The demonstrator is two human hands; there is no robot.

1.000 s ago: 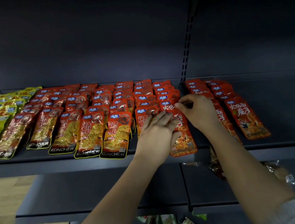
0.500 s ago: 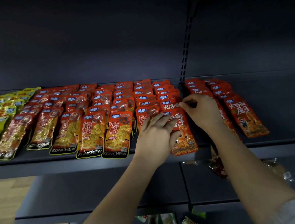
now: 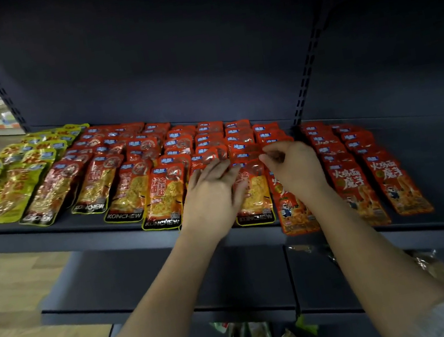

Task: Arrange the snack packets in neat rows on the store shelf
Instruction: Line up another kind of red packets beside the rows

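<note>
Left hand (image 3: 213, 196) lies flat, fingers straight, on an orange snack packet (image 3: 252, 192) at the shelf's (image 3: 77, 225) near edge; right hand (image 3: 292, 166) pinches its far end. Light, slippery foil: hold by edges

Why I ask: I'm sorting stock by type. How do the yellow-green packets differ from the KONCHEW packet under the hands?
The yellow-green packets are yellow-green all over; the KONCHEW packet is red-orange with a black, yellow-edged base. The former sit at the shelf's far left untouched; the left hand lies on the latter. Both lie flat in overlapping rows.
</note>
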